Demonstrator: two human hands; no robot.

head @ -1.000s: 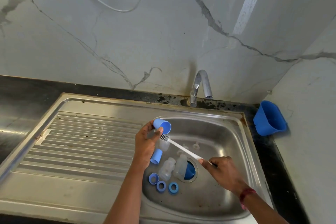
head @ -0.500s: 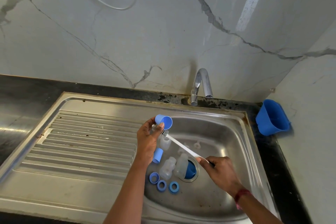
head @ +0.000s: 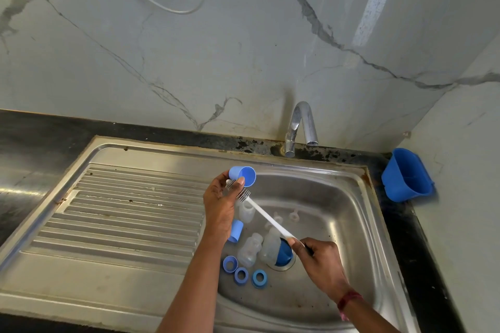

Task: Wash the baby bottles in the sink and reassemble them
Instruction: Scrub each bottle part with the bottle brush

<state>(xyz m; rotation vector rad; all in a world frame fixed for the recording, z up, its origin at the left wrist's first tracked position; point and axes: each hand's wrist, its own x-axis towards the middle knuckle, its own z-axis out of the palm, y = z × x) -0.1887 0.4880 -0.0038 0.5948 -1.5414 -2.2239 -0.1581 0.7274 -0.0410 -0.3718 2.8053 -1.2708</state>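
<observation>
Over the sink, pinching a blue cap in left hand and gripping the white brush by its handle in right hand, with bristles right under the cap. Down on the basin floor, got clear bottles lying by the drain, with three blue rings just beside them.

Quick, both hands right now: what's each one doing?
Left hand: holding a blue cap.
Right hand: gripping the white brush by its handle.
</observation>
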